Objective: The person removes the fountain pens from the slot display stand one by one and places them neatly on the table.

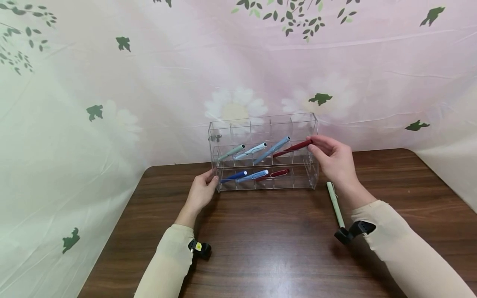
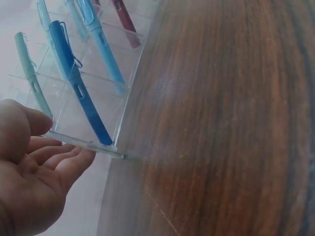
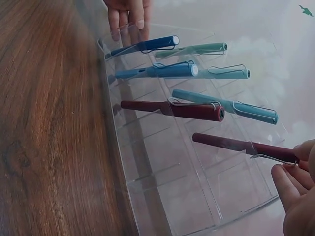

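A clear acrylic pen stand (image 1: 266, 188) with compartments in two tiers stands against the back wall. My left hand (image 1: 203, 191) grips its left side wall, thumb on one face and fingers on the other (image 2: 37, 172). With thumb and fingertips, my right hand (image 1: 335, 160) pinches the cap end of a dark red pen (image 3: 246, 146), which leans in the upper tier at the right. Left of it in that tier are a blue pen (image 1: 272, 150), a pale blue pen (image 1: 250, 151) and a green pen (image 1: 231, 152).
The lower tier holds a dark blue pen (image 1: 234, 176), a light blue pen (image 1: 252, 176) and another dark red pen (image 1: 278, 173). A light green pen (image 1: 335, 205) lies on the wooden table (image 1: 261, 248), beside my right wrist. A patterned cloth (image 1: 167, 82) hangs behind.
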Tool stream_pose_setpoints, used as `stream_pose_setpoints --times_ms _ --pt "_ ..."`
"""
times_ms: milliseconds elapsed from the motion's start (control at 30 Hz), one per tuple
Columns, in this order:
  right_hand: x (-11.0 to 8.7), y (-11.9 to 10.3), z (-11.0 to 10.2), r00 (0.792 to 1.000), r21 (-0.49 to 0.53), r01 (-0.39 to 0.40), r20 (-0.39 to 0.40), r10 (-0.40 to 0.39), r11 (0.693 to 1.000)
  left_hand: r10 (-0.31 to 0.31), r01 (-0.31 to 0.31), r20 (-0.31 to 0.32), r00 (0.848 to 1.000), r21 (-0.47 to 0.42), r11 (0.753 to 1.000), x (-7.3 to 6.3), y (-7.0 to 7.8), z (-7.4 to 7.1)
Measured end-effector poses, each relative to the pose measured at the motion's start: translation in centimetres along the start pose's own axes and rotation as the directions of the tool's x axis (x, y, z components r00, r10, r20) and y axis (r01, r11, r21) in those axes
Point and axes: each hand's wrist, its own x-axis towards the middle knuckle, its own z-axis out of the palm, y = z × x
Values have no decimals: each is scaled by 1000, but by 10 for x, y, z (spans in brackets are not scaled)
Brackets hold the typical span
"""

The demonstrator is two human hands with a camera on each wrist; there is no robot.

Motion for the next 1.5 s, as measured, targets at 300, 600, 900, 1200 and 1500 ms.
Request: stream_pose_setpoints --times_ms 300,600,900,1200,1500 --pt "3 1 5 999 16 -35 -10 35 999 3 -3 4 1000 3 1000 -1 0 -1" --pt "3 3 5 998 33 -50 -44 51 998 5 -5 2 1000 3 1000 -1 1 -1" --pt "-1 -5 2 994 20 -67 -89 68 998 4 -4 3 1000 6 1000 -1 0 0" --pt "-3 -8 -4 992 -25 -34 -119 31 999 7 -7 7 1000 11 1000 0 -1 0" --pt "-4 -11 -10 986 37 17 -165 -11 999 13 -13 -1 1000 22 1000 -1 -1 -1"
